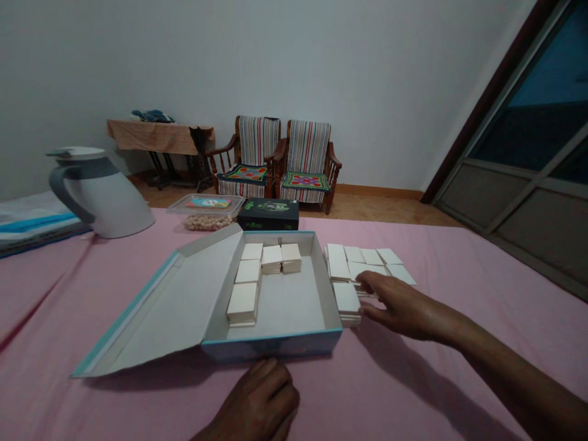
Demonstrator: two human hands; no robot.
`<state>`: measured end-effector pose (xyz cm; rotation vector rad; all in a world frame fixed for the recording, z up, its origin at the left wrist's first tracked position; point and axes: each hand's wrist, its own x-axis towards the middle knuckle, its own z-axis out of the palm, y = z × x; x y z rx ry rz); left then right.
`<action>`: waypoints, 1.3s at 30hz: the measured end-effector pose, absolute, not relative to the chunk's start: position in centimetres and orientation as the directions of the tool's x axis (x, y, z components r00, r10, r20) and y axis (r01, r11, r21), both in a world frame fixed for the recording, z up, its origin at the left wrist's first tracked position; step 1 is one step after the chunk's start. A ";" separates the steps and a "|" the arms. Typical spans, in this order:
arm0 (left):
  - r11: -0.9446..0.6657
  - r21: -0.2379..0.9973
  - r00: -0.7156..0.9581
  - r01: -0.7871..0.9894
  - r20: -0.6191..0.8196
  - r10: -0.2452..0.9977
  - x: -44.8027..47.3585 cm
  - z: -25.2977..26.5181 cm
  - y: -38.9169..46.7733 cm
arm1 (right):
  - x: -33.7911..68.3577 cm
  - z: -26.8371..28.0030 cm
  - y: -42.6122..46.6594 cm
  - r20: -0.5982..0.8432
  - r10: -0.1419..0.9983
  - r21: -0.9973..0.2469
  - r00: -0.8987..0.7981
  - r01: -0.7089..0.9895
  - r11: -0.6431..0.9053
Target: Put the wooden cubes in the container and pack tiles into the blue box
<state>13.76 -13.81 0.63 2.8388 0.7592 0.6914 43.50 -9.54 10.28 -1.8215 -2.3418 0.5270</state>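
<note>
An open cardboard box (pixel 271 344) with blue outer sides and a pale inside lies in front of me, its lid (pixel 184 306) folded out to the left. Inside are several stacks of white cards (pixel 243 300) along the left and far sides. More white cards (pixel 346 297) lie in stacks and flat pieces just right of the box. My right hand (pixel 399 303) reaches over them, thumb and fingers apart at the right edge of the nearest stack. Below the box's front wall my left hand (pixel 261 398) rests on the pink cloth with curled fingers, nothing visible in it.
The pink cloth (pixel 459 275) covers the surface. Behind the box stand a black box (pixel 269 213) and a clear plastic container of nuts (pixel 209 214). A grey-white jug (pixel 108 199) is at left, beside a plastic packet (pixel 37 223). Two chairs (pixel 303 150) stand by the wall.
</note>
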 end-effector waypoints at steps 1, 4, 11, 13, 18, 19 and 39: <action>-0.864 0.227 0.773 0.448 0.388 0.503 13.7 0.6 -13.8 | 43.5 9.8 -9.9 -0.113 0.961 -0.377 -0.254 0.905 0.195; -0.863 0.232 0.778 0.448 0.374 0.505 13.7 0.8 -13.8 | 43.7 8.3 -10.6 -0.098 0.960 -0.492 -0.261 0.852 0.181; -0.856 0.269 0.779 0.442 0.359 0.515 13.8 1.0 -13.7 | 43.0 5.4 -10.7 -0.019 0.970 -0.697 -0.241 0.699 0.160; -0.858 0.268 0.777 0.439 0.367 0.512 13.8 0.9 -13.7 | 42.7 5.3 -10.8 -0.005 0.973 -0.714 -0.230 0.682 0.158; -0.864 0.267 0.772 0.427 0.389 0.502 13.7 0.7 -13.6 | 42.5 5.5 -11.1 0.010 0.969 -0.682 -0.245 0.707 0.186; -0.866 0.266 0.774 0.424 0.389 0.499 13.7 0.7 -13.6 | 42.6 5.6 -11.1 0.011 0.974 -0.657 -0.224 0.733 0.176; -0.859 0.251 0.776 0.445 0.371 0.510 13.7 1.0 -13.7 | 40.5 7.6 -8.6 -0.053 0.939 -0.148 -0.341 0.932 0.330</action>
